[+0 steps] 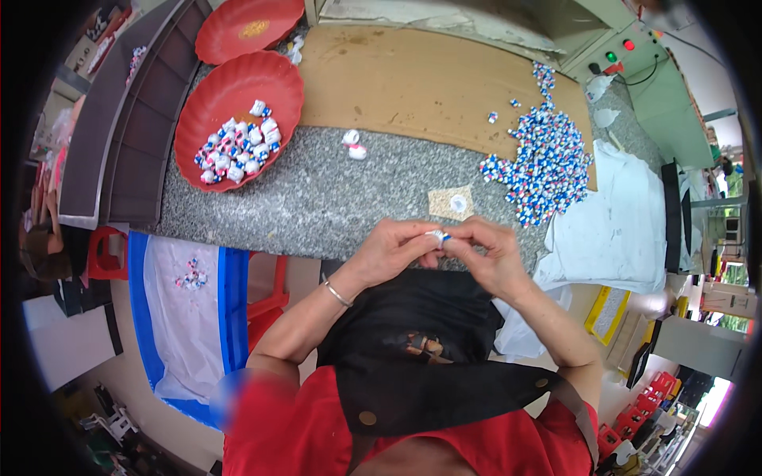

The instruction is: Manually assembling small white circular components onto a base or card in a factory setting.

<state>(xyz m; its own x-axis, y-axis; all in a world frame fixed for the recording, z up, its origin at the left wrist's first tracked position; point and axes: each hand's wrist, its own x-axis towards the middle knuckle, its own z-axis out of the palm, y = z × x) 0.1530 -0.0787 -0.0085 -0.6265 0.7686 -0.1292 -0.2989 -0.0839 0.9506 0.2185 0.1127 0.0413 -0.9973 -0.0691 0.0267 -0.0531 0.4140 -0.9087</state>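
Note:
My left hand (390, 251) and my right hand (490, 252) meet at the front edge of the grey speckled table. Between their fingertips they pinch a small white-and-blue plastic piece (439, 236), partly covered by the fingers. Just beyond the hands lies a tan square pad (450, 203) with a small whitish round piece on it. Farther left, a white figure part (351, 138) and a white-and-pink one (357, 151) lie on the stone. At the right spreads a big heap of small blue-and-white pieces (548, 163), partly on cardboard.
A red scalloped bowl (189, 111) holds several white figure parts; another red bowl (230, 24) stands behind it. Brown cardboard (397, 79) covers the table's back. A dark grey tray (131, 151) borders the left. Below sits a blue-rimmed bin (141, 317). White plastic sheeting (611, 222) lies right.

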